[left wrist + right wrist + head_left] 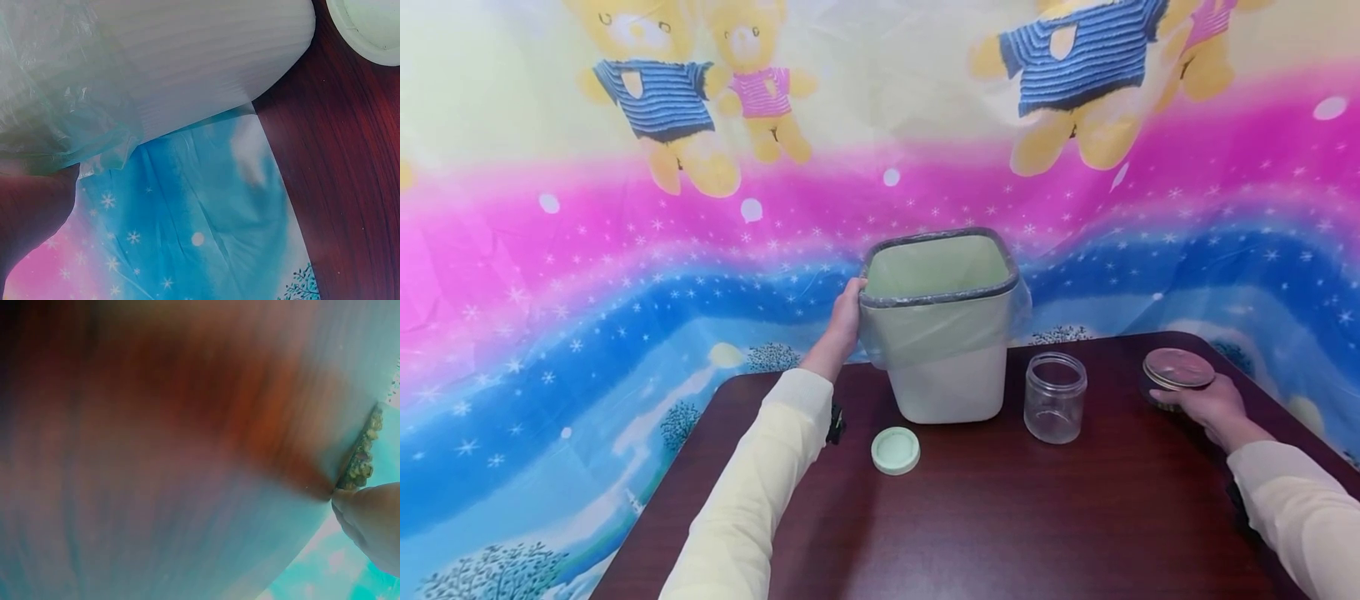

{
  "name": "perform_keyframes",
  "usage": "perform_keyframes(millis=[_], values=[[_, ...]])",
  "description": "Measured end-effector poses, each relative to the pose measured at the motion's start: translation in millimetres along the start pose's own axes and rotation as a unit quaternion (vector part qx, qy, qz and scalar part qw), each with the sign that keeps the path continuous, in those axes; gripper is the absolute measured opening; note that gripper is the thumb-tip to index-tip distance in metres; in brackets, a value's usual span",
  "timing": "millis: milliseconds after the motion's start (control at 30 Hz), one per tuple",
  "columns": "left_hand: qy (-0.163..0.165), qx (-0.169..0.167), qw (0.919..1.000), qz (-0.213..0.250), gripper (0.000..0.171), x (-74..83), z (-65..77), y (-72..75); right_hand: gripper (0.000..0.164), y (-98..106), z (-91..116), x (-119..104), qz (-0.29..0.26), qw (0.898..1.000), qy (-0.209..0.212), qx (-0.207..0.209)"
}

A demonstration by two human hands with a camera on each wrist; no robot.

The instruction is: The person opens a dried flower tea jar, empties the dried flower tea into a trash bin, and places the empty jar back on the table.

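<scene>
Wastebasket (pixel 951 383) stands near the worktop's (pixel 1037 525) far edge in the head view, the left hand (pixel 846 315) clamped on its left rim. The right hand (pixel 1217 408) clasps a pink-lidded jar (pixel 1178 368) near the far right corner. Left wrist view: clear liner (pixel 50 94) overhangs the wall. Right wrist view: mostly blurred; mottled lumps (pixel 362 456) beside a fingertip (pixel 347 502).
</scene>
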State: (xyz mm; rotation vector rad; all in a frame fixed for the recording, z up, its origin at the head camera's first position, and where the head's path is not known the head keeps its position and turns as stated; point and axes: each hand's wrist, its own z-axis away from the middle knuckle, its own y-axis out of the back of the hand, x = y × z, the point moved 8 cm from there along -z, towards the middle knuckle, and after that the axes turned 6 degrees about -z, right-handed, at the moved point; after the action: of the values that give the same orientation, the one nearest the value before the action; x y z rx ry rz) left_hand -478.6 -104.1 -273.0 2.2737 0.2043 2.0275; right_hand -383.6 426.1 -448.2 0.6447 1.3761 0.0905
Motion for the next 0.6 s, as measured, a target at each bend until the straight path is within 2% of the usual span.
perform_keyframes(millis=[167,600], values=[[-0.005,0.003,1.0,-0.002,0.049,1.5,0.9,-0.6,0.102,1.8,1.9,-0.8,0.001,1.0,0.005,-0.004],[0.0,0.0,1.0,0.001,0.038,2.4,2.9,-0.2,0.1,2.0,6.0,-7.1,-0.005,1.0,0.019,-0.016]])
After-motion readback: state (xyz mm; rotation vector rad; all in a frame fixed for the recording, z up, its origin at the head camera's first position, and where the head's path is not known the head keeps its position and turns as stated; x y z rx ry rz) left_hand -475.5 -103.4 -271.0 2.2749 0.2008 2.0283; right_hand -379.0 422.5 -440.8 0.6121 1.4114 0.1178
